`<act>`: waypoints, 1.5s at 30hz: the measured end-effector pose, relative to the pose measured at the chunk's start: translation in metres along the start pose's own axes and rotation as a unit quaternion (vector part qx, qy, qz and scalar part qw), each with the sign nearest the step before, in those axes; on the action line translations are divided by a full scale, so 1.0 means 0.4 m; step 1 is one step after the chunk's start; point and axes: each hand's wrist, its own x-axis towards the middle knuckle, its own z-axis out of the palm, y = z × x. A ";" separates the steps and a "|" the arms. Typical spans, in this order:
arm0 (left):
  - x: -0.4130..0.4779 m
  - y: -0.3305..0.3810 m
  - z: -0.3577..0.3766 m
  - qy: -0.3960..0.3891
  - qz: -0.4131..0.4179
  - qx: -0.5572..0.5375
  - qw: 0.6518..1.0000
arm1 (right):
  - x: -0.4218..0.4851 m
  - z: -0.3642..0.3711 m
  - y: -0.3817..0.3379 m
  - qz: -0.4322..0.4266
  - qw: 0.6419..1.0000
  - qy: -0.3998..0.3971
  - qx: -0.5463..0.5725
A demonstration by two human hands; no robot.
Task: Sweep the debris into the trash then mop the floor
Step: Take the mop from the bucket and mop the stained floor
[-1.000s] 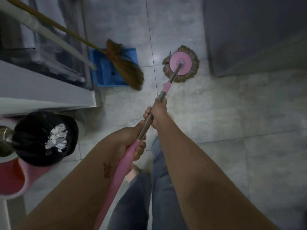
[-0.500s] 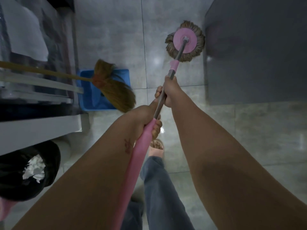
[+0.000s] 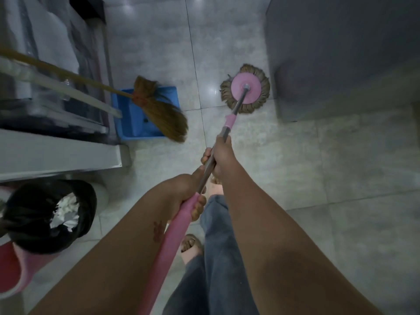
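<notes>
A round mop head (image 3: 246,89) with a pink disc and brown strands lies flat on the grey tile floor (image 3: 329,169), close to a grey cabinet. Its metal and pink handle (image 3: 179,221) runs back toward me. My right hand (image 3: 221,155) grips the metal part of the handle. Lower down, my left hand (image 3: 187,189) grips the pink part. A straw broom (image 3: 159,108) rests across a blue dustpan (image 3: 136,123) at the left. A bin with a black bag (image 3: 41,221) holds white scraps at lower left.
A grey cabinet (image 3: 341,53) stands at the upper right beside the mop head. A white shelf unit (image 3: 56,151) fills the left side. A pink bucket (image 3: 13,276) sits at the lower left edge. My feet and jeans (image 3: 218,258) are below the hands.
The mop head slid away from me toward the cabinet, then back toward me along the floor. Both hands kept their grip on the handle. The view shifted with my head.
</notes>
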 end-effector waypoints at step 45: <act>0.257 0.024 1.084 0.015 0.024 0.227 0.973 | -0.052 -1.155 -0.219 -0.034 0.967 0.110 0.228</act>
